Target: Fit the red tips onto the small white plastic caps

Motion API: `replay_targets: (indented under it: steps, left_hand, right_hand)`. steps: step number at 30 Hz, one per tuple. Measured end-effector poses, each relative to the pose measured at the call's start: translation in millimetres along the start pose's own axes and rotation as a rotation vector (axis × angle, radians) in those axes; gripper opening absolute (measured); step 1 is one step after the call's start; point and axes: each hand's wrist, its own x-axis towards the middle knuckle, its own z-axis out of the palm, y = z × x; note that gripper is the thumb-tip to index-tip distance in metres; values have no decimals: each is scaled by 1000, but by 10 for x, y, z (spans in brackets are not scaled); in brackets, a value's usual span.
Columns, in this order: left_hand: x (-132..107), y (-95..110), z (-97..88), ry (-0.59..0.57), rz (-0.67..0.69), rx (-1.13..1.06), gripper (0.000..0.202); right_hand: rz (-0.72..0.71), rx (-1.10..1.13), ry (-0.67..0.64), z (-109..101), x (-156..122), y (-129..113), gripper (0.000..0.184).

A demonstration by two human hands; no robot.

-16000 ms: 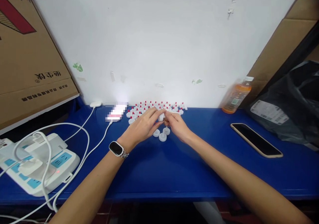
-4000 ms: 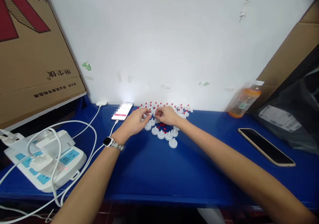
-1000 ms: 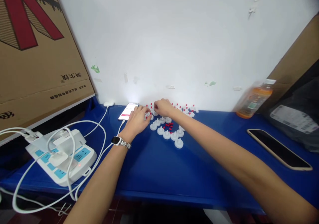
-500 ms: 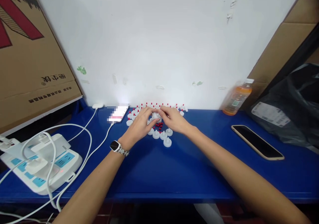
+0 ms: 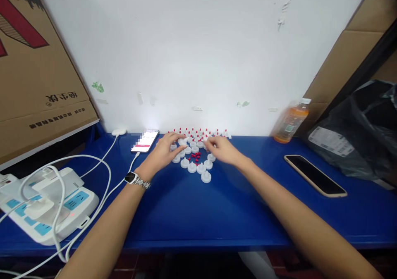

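My left hand [image 5: 166, 150] is at the left side of a group of white round nozzle caps, its thumb and fingers closed around one white nozzle cap [image 5: 182, 141]. My right hand [image 5: 223, 149] is on the right side, fingers curled in a pinch; what they hold, if anything, is hidden. Between the hands lies a small pile of loose red tips [image 5: 196, 156]. Bare white nozzle caps [image 5: 206, 177] stand around the pile on its near side. Behind, along the wall, several white caps bear red tips [image 5: 200, 130].
The blue table [image 5: 186, 213] meets a white wall. At left are a lit phone [image 5: 145, 141], a power strip [image 5: 72, 202] with white cables and a cardboard box [image 5: 46, 72]. At right are a dark phone [image 5: 314, 175], an orange drink bottle [image 5: 292, 122] and a dark plastic bag [image 5: 353, 130].
My hands have drawn apart from where they met over the caps, the left moving left and the right slightly right. More caps between them now show. The view has shifted slightly.
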Motion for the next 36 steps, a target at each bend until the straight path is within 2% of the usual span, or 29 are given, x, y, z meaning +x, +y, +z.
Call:
replay_targets:
  steps: [2, 4, 8, 11, 13, 16, 19, 23, 26, 30, 33, 36]
  left_hand:
    - [1, 0, 91, -28, -28, -71, 37]
    - [3, 42, 186, -44, -50, -106, 48]
    - [3, 155, 315, -40, -83, -118, 67]
    - [11, 229, 369, -21, -83, -112, 69]
    - [18, 258, 388, 2, -90, -90, 71]
    - [23, 255, 384, 41, -86, -25, 64]
    - [18, 222, 353, 55, -62, 25, 48]
    - [2, 204, 305, 98, -89, 49, 58]
    - [-9, 182, 250, 115, -105, 66, 59]
    - [-16, 40, 119, 142, -161, 96, 39]
    - [-33, -119, 41, 129, -231, 115, 27]
    - [-58, -222, 49, 63, -258, 127, 24]
  right_hand:
    - [-87, -69, -119, 55, -35, 12, 34]
    - [-99, -44, -139, 85, -52, -5, 32]
    - [-41, 210, -43, 74, -46, -46, 34]
    - [-38, 345, 1, 64, -25, -38, 26]
    - [-34, 357, 44, 46, 2, 0, 20]
    - [5, 191, 96, -3, 54, 106, 11]
    - [32, -82, 11, -27, 99, 222, 9]
    - [12, -301, -93, -1, 123, 294, 12]
    - [31, -355, -105, 14, 123, 282, 15]
    - [37, -318, -40, 52, 171, 183, 21]
    - [11, -291, -47, 144, 315, 60, 22]
    - [28, -385, -85, 270, 541, -28, 24]
